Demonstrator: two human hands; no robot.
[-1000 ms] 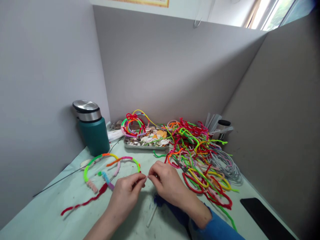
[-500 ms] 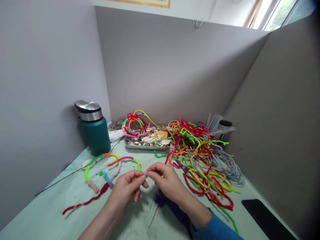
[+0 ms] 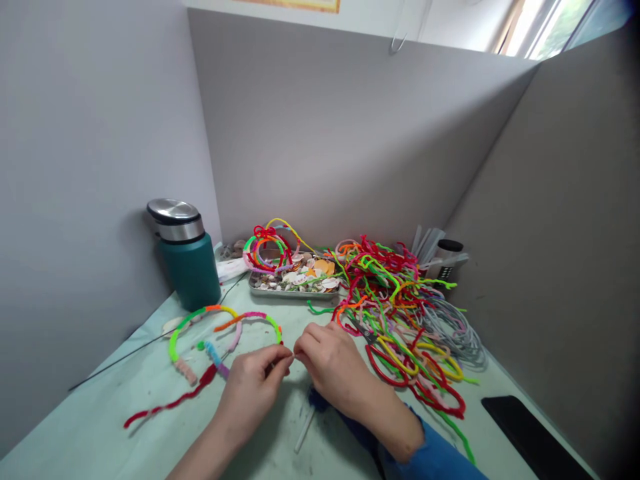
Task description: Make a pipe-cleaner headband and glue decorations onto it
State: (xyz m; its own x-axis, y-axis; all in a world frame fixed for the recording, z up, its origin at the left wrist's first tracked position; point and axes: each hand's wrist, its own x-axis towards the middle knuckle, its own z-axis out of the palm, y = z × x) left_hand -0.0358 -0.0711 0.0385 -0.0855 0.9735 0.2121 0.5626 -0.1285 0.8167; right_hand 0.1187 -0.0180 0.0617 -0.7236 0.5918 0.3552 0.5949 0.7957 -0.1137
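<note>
My left hand (image 3: 253,390) and my right hand (image 3: 333,367) meet fingertip to fingertip above the pale green table (image 3: 90,433). Both are pinched shut on a tiny piece between them, too small to name. A dark blue fuzzy piece (image 3: 316,400) and a white stick (image 3: 303,432) lie under my right wrist. Left of my hands lies a multicoloured pipe-cleaner hoop (image 3: 200,320) with a red strand (image 3: 170,403) trailing from it.
A big tangle of coloured pipe cleaners (image 3: 395,307) fills the right side, with grey cord (image 3: 453,327) beside it. A metal tray (image 3: 295,283) of shells stands at the back, a teal flask (image 3: 186,257) at the left, a black phone (image 3: 530,437) at the right. Grey partition walls surround the table.
Half a second ago my hands were raised slightly with a small pink bit showing between the fingertips; now they sit lower and closer, the bit hidden in the pinch.
</note>
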